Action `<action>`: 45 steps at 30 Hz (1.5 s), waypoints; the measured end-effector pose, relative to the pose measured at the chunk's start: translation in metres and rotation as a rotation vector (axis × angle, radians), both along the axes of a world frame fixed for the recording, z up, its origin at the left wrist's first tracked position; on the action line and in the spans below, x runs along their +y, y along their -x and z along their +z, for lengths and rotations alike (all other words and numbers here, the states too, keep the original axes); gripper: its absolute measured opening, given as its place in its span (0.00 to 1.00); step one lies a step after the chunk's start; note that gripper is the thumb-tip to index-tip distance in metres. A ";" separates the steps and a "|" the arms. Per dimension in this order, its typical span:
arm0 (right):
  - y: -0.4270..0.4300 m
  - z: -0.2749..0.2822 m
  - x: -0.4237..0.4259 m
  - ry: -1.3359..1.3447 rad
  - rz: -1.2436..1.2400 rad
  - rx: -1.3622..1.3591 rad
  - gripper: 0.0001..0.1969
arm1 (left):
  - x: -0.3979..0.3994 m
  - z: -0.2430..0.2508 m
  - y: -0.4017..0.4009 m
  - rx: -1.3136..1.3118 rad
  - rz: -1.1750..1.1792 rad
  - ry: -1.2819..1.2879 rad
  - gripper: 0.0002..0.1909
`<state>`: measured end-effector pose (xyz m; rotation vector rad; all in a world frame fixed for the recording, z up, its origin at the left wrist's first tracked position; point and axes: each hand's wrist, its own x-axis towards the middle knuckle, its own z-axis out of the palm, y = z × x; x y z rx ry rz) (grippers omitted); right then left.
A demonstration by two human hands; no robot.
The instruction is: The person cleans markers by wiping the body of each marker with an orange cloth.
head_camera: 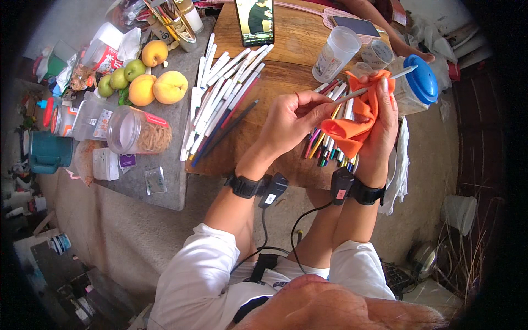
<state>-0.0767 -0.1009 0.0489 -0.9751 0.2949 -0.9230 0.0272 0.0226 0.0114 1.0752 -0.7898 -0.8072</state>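
My left hand [288, 123] pinches one end of a slender, light-coloured stick-like tool [350, 95], perhaps a pen or brush. An orange cloth [357, 123] is bunched in my right hand [383, 119], and the tool passes across it, its far end sticking out beyond my thumb. Beneath the cloth and my right hand, a bunch of markers and coloured pencils [319, 144] lies on the wooden table [284, 82], partly hidden. A pile of mostly white markers [218, 99] lies to the left, with a dark pencil [233, 123] beside it.
A clear plastic cup [336, 53], a tape roll [377, 53] and a blue-lidded container [420, 78] stand beyond my right hand. A phone [255, 20] stands upright at the back. Peaches [170, 87] and jars [138, 130] occupy the grey surface at left. Another person's leg [383, 31] is at upper right.
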 end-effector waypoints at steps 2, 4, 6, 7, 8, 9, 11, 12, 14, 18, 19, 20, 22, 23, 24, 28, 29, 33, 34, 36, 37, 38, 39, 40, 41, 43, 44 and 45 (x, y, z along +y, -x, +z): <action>-0.006 -0.004 0.010 0.020 0.025 0.050 0.13 | 0.001 0.000 0.000 0.000 0.043 0.003 0.11; -0.008 -0.008 0.014 0.045 0.131 0.134 0.13 | -0.001 0.001 0.003 0.002 0.078 0.014 0.11; -0.011 -0.007 0.021 0.051 0.148 0.155 0.13 | -0.003 0.002 0.005 0.115 0.133 0.104 0.12; -0.011 -0.004 0.022 0.052 0.145 0.156 0.13 | -0.003 0.003 0.005 0.114 0.132 0.102 0.12; -0.011 -0.003 0.022 0.050 0.144 0.155 0.13 | -0.002 0.005 0.005 0.091 0.121 0.076 0.12; -0.010 0.000 0.021 0.039 0.095 0.138 0.13 | -0.002 0.006 0.005 0.072 0.110 0.054 0.12; -0.003 0.002 0.014 0.029 0.047 0.129 0.13 | -0.003 0.002 0.003 0.018 0.099 0.027 0.11; -0.002 0.005 0.015 0.037 0.041 0.115 0.13 | -0.003 0.001 0.002 -0.036 0.088 -0.002 0.11; -0.002 0.005 0.015 0.048 0.036 0.102 0.13 | -0.003 0.000 0.002 -0.039 0.091 0.001 0.10; -0.010 -0.001 0.025 0.058 0.143 0.184 0.14 | -0.001 0.000 0.004 0.039 0.144 0.077 0.10; -0.013 -0.002 0.029 0.060 0.151 0.200 0.14 | 0.000 0.000 0.003 0.036 0.148 0.075 0.10; -0.015 -0.003 0.029 0.084 0.180 0.193 0.14 | 0.001 0.000 0.001 0.035 0.165 0.091 0.10; -0.011 0.003 0.028 0.122 0.182 0.235 0.13 | -0.002 0.001 0.003 0.041 0.173 0.116 0.09; -0.010 0.005 0.027 0.157 0.187 0.275 0.13 | -0.003 0.003 0.005 -0.005 0.201 0.128 0.09; -0.009 0.004 0.027 0.157 0.187 0.274 0.13 | -0.003 0.004 0.005 -0.055 0.230 0.137 0.08; -0.007 -0.004 0.020 0.184 0.149 0.326 0.12 | -0.002 0.000 -0.001 -0.080 0.232 0.043 0.09; -0.007 -0.005 0.019 0.203 0.121 0.333 0.12 | 0.002 0.000 -0.005 -0.145 0.253 -0.007 0.11; -0.005 -0.002 0.025 0.327 0.158 0.497 0.11 | -0.001 0.000 -0.010 -0.204 0.398 0.161 0.17; -0.004 -0.001 0.026 0.349 0.231 0.511 0.11 | -0.003 0.001 -0.010 -0.158 0.319 0.192 0.19; -0.007 -0.008 0.028 0.473 0.279 0.590 0.12 | -0.001 0.010 -0.004 -0.085 0.262 0.187 0.19; -0.008 -0.007 0.031 0.507 0.305 0.623 0.12 | 0.001 0.014 -0.003 -0.013 0.207 0.181 0.19; -0.009 -0.007 0.032 0.506 0.306 0.623 0.12 | 0.002 0.011 -0.003 -0.039 0.192 0.180 0.19; -0.010 -0.006 0.033 0.515 0.334 0.636 0.12 | 0.003 0.008 -0.004 -0.038 0.194 0.180 0.19; -0.011 -0.006 0.034 0.523 0.363 0.648 0.12 | 0.004 0.006 -0.006 -0.045 0.222 0.185 0.18; -0.011 -0.002 0.035 0.524 0.365 0.648 0.12 | 0.004 0.004 -0.007 -0.052 0.251 0.189 0.18; -0.009 0.005 0.035 0.505 0.452 0.708 0.12 | 0.004 0.008 -0.004 -0.018 0.266 0.201 0.18; -0.009 0.004 0.034 0.505 0.451 0.710 0.12 | 0.005 0.011 -0.004 0.048 0.300 0.202 0.17; -0.009 0.000 0.034 0.494 0.495 0.726 0.12 | 0.006 0.013 -0.004 0.112 0.335 0.202 0.17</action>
